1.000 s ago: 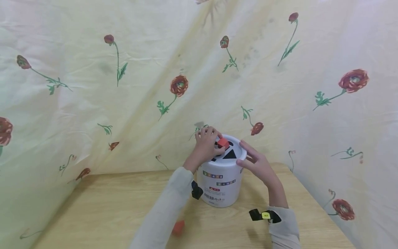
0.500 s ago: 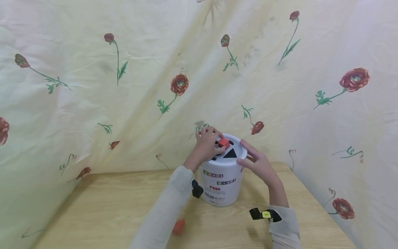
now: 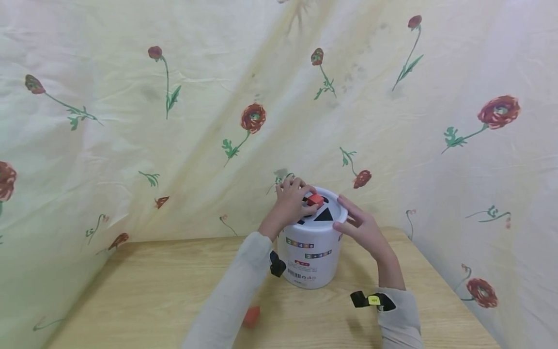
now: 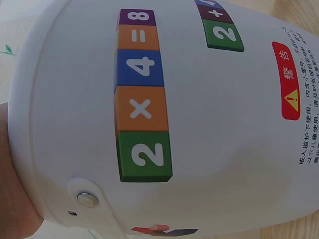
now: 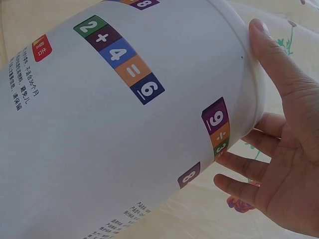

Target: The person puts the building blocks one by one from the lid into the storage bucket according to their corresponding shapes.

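Note:
A white bucket (image 3: 307, 261) with printed number tiles stands upright on the table. Its white lid (image 3: 334, 208) has dark cut-out holes, one a triangle (image 3: 323, 215). My left hand (image 3: 289, 201) pinches a small red block (image 3: 316, 199) between thumb and fingers, right over the lid; the block's underside is hidden. My right hand (image 3: 365, 233) holds the bucket's rim from the right, thumb in front and fingers farther back. In the right wrist view, the thumb of this hand (image 5: 291, 144) lies along the rim. The left wrist view shows mostly bucket wall (image 4: 214, 114).
Another red block (image 3: 251, 316) lies on the wooden table (image 3: 165, 291), partly covered by the left sleeve. A flower-printed cloth (image 3: 196, 121) hangs close behind the bucket and along both sides. Black straps sit on both wrists.

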Tool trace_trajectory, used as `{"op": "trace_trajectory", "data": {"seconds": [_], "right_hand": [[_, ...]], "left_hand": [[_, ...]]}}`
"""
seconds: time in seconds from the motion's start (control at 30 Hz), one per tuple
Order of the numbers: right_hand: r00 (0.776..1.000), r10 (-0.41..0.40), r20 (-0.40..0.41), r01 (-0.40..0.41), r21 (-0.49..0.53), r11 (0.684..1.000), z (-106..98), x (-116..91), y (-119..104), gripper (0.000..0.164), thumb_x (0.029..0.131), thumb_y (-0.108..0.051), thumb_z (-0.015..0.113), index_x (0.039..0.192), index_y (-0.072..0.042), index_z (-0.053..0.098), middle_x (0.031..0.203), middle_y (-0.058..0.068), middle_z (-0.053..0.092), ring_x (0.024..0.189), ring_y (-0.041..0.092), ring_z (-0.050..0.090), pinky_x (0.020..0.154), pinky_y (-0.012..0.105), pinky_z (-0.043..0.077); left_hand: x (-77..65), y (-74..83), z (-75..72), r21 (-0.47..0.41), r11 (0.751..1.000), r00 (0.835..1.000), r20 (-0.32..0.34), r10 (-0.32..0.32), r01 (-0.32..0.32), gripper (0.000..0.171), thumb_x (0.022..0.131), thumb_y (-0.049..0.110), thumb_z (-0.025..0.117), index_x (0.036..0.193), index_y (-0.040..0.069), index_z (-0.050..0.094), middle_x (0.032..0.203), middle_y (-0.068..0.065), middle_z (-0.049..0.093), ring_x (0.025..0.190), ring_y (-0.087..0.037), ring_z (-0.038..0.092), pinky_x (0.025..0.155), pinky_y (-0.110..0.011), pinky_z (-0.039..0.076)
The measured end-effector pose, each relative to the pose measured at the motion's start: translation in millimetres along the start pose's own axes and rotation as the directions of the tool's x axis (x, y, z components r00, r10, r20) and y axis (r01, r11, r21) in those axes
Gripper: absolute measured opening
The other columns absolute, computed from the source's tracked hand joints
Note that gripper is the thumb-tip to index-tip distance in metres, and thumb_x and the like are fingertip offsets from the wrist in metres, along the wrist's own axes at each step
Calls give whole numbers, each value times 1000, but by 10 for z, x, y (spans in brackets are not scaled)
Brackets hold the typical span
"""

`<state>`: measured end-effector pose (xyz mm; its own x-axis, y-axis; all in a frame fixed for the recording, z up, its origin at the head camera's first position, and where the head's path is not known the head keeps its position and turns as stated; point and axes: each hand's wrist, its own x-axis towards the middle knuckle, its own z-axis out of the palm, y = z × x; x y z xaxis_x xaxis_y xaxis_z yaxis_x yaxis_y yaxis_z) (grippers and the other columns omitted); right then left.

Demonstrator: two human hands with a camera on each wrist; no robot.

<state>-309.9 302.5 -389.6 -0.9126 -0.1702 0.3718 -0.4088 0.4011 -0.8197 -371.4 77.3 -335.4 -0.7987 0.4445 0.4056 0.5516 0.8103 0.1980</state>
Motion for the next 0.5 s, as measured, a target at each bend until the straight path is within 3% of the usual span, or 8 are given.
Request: {"op": "trace_trajectory", "data": {"seconds": [0.5], "right_hand": [[1000, 0, 9, 0, 2, 1000, -1, 2, -5, 75, 96, -26, 71, 160, -20, 33, 170, 5, 24, 155, 39, 24, 115, 67, 30]], "left_hand": [[-31, 0, -46, -38, 999, 1000, -8, 23, -23, 42, 95, 48, 68, 132, 27, 64, 135, -2, 54, 137, -28, 35, 106, -48, 30]]}}
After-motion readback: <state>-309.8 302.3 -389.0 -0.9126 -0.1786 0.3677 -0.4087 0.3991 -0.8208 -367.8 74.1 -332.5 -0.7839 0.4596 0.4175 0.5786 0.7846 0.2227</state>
